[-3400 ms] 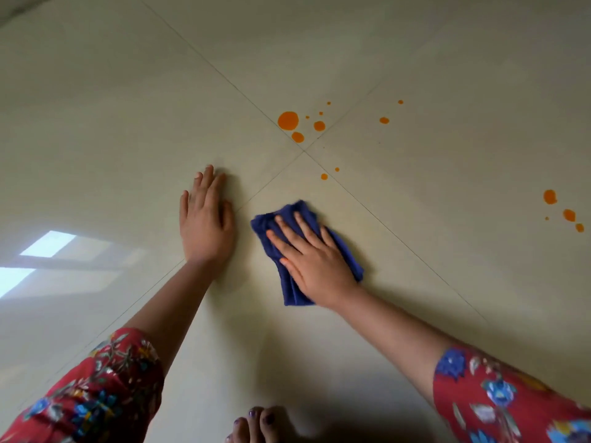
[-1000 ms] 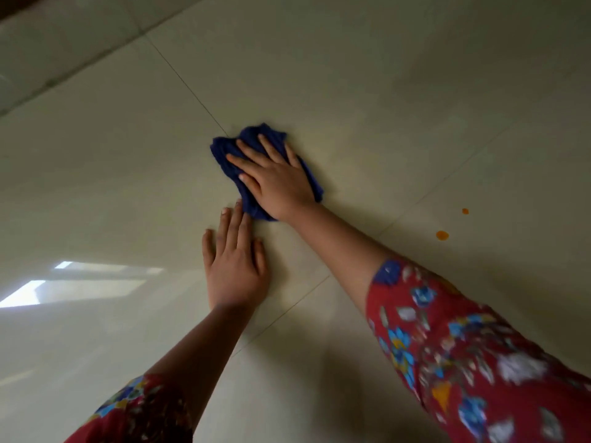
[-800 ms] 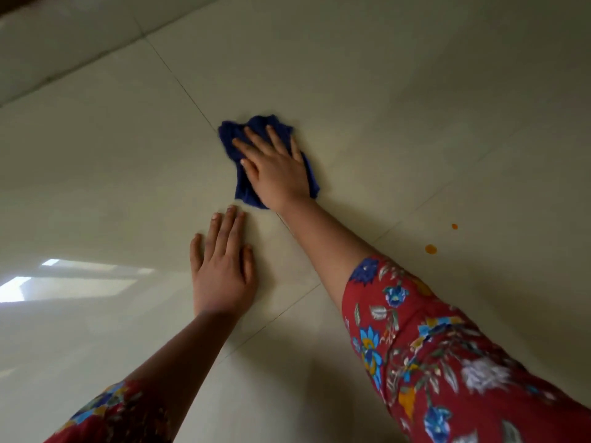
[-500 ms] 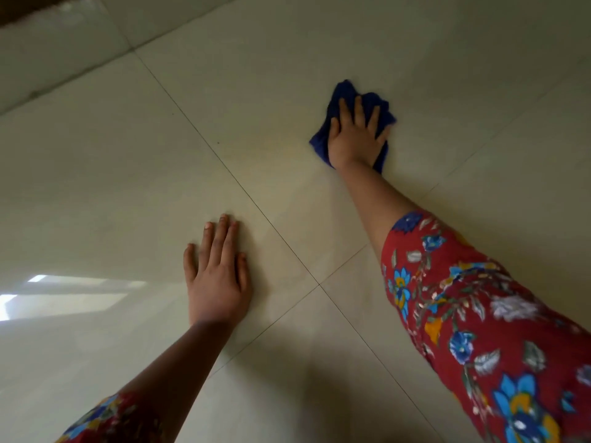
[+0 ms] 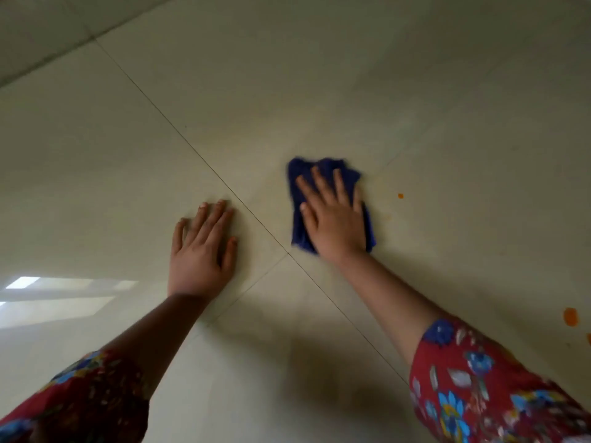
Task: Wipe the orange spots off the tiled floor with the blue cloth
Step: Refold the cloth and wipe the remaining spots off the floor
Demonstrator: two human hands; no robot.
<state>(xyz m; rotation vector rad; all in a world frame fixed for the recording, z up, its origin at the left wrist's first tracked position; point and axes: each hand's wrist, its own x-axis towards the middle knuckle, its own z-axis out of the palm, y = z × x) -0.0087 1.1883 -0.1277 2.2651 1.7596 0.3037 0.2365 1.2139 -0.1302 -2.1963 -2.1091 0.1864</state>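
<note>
The dark blue cloth [image 5: 297,193] lies crumpled on the cream tiled floor [image 5: 319,75], just right of where the tile joints cross. My right hand [image 5: 334,215] presses flat on it with straight, spread fingers. My left hand [image 5: 201,247] rests flat on the tile to the left of the joint, fingers straight. A small orange spot [image 5: 400,196] sits on the floor to the right of the cloth. A larger orange spot [image 5: 570,316] lies near the right edge, with another partly cut off below it.
Thin grout lines [image 5: 179,132] cross the floor diagonally and meet between my hands. A bright window reflection [image 5: 48,298] glares on the left tiles. A wider seam or step [image 5: 41,62] runs across the far left corner.
The cluster of orange spots at the tile crossing is gone. My right hand has pulled the cloth back from the far tile toward me. My left hand has stayed planted.
</note>
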